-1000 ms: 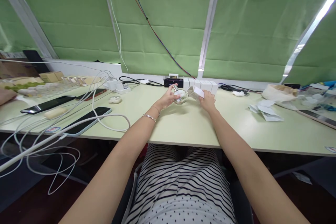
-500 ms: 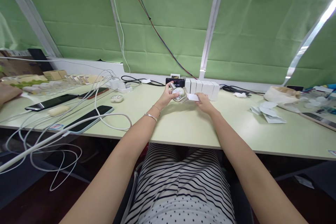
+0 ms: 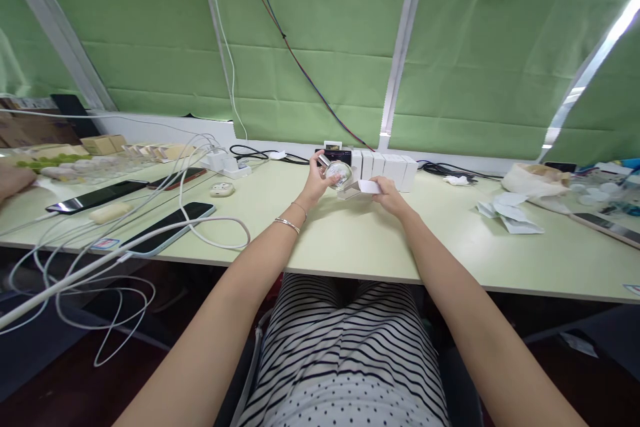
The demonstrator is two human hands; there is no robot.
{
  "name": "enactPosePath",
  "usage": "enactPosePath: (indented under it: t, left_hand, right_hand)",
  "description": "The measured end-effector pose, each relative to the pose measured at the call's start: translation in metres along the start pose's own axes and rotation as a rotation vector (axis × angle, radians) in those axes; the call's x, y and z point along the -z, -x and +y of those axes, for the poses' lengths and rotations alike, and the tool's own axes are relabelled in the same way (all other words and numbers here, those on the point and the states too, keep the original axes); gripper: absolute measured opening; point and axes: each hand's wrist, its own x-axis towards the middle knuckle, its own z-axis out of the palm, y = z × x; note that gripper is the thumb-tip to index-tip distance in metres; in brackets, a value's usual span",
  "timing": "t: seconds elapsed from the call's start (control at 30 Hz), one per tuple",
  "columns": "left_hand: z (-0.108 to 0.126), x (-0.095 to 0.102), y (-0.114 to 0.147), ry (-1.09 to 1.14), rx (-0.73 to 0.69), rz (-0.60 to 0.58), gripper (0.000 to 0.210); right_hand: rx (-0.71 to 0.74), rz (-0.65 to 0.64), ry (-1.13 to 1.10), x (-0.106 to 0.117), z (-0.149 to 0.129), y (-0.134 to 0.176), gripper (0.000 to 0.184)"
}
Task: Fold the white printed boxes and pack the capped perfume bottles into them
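Observation:
My left hand (image 3: pixel 315 183) is closed around a round, clear bottle with a silver cap (image 3: pixel 339 175), which looks like a perfume bottle. The bottle tilts, its cap pointing up and to the left. Just right of it, my right hand (image 3: pixel 389 196) grips a small white box (image 3: pixel 361 188) by its right end. The box lies on its side, low over the table, with its left end towards the bottle. Bottle and box are close together; whether they touch, I cannot tell. Behind them stands a row of white boxes (image 3: pixel 395 169).
A dark phone (image 3: pixel 341 155) leans at the back. Cables (image 3: pixel 187 213), phones (image 3: pixel 170 228) and a white earbud case (image 3: pixel 222 189) lie to the left. Another person's hand (image 3: pixel 15 179) is at the far left. Crumpled white paper (image 3: pixel 510 212) and a cloth bag (image 3: pixel 535 183) lie right.
The bottle has moved slightly left and up, away from the white box. The box has tilted, and more of its left end shows. The other person's hand at far left has shifted slightly left.

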Motion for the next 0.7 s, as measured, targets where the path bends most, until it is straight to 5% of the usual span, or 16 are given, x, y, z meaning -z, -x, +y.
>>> enactPosePath:
  t: [0.3, 0.7]
  left_hand:
    - [0.009, -0.015, 0.011, -0.248, -0.196, -0.087, 0.07]
    - [0.0, -0.012, 0.011, -0.457, -0.239, -0.232, 0.048]
  right_hand:
    - [-0.083, 0.064, -0.101, -0.005, 0.005, -0.002, 0.042]
    - [-0.091, 0.039, -0.336, 0.002, -0.001, 0.004, 0.039]
